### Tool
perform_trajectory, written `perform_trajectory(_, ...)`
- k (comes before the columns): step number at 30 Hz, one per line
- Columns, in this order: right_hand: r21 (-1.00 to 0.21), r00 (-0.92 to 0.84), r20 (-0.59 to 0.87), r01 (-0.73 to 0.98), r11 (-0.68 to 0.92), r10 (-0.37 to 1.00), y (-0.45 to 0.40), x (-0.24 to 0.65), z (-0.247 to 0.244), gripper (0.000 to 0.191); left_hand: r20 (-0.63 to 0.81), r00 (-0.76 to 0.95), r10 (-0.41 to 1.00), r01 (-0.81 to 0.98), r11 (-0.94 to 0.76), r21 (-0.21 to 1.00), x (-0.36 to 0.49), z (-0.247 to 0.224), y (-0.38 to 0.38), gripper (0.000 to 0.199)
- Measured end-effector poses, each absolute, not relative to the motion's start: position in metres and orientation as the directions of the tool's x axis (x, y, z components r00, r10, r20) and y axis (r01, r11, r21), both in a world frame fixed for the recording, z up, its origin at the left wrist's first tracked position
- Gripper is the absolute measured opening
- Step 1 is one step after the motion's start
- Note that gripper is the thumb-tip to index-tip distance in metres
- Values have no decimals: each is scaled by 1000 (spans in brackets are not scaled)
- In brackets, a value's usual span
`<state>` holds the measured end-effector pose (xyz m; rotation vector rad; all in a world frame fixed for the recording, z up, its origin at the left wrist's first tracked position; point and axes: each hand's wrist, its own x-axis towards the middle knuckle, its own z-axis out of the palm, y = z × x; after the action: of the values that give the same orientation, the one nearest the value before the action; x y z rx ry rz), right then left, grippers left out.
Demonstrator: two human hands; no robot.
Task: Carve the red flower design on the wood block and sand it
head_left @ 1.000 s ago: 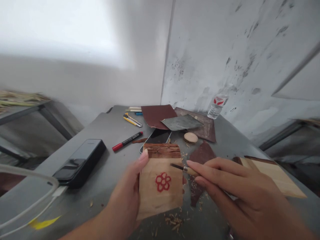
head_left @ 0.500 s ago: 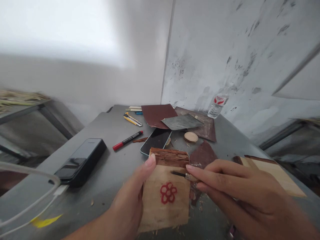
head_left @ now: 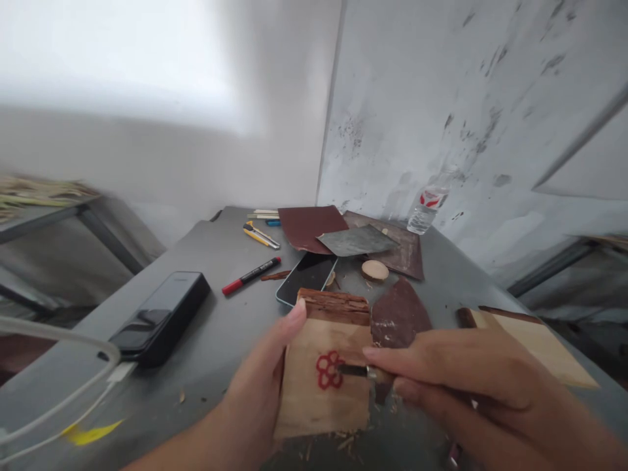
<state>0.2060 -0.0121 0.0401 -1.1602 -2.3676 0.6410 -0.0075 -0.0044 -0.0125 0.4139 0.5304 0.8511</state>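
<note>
Inspection found the pale wood block (head_left: 314, 405) smooth-faced, with rough bark along its far edge; the far phone (head_left: 307, 271) glossy; the maroon sandpaper (head_left: 309, 226) matt and gritty; the grey metal desk (head_left: 206, 258) dull.

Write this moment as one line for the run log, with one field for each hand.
left hand: holds pale bark-edged wooden block | right hand: holds wooden-handled carving tool, blade tip at red flower mark

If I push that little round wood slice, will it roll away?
The wood slice lies flat on its face, so it would probably slide, not roll. It looks small and thin, so it's likely light. It looks like solid wood, so it probably won't bend, though on its edge it might roll.
</note>
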Motion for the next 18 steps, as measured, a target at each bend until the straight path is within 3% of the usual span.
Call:
perform_trajectory(8, -560, -499, 201, 648, 517, 843, -10, 199, 48, 25, -259, 481, 838, -645, 538, 543, -14, -15, -5, 53)
perform_trajectory(14, -587, -586, 110, 614, 529, 802, -11, 203, 41, 25, -203, 561, 802, -603, 564, 564, -6, -16, -7, 54)
perform_trajectory(18, -557, -585, 132, 624, 548, 800, -7, 203, 34, 24, -199, 551, 810, -598, 550, 583, -3, -20, -6, 55)
